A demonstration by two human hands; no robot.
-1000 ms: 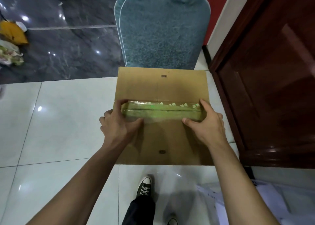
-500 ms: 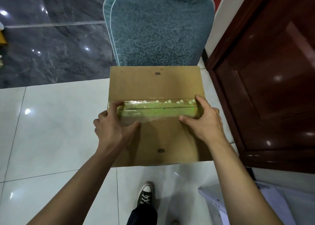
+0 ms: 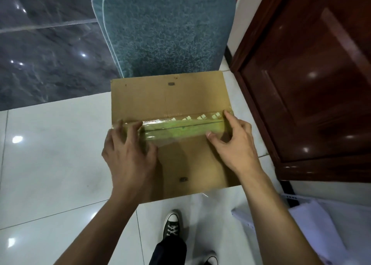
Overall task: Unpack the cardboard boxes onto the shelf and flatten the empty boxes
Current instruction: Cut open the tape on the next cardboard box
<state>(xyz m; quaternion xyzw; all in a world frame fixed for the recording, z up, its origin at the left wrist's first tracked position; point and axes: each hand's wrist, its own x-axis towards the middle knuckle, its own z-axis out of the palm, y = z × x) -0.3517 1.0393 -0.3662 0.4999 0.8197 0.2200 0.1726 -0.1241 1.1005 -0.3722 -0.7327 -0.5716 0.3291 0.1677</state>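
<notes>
Blue-green looped-pile mat (image 3: 166,30) with a rounded top, a second like it showing at its left edge, standing at the top centre against the white wall (image 3: 239,24). Floor of glossy white tiles (image 3: 50,154) with thin grout lines, meeting a dark grey marbled floor (image 3: 46,50) at upper left; ceiling lights reflect on both. Dark red-brown polished wooden door (image 3: 313,84) with a raised panel at right, white sheets of paper (image 3: 313,224) at lower right, one black canvas sneaker (image 3: 173,223) with white laces and toe cap below a dark trouser leg (image 3: 170,250).
</notes>
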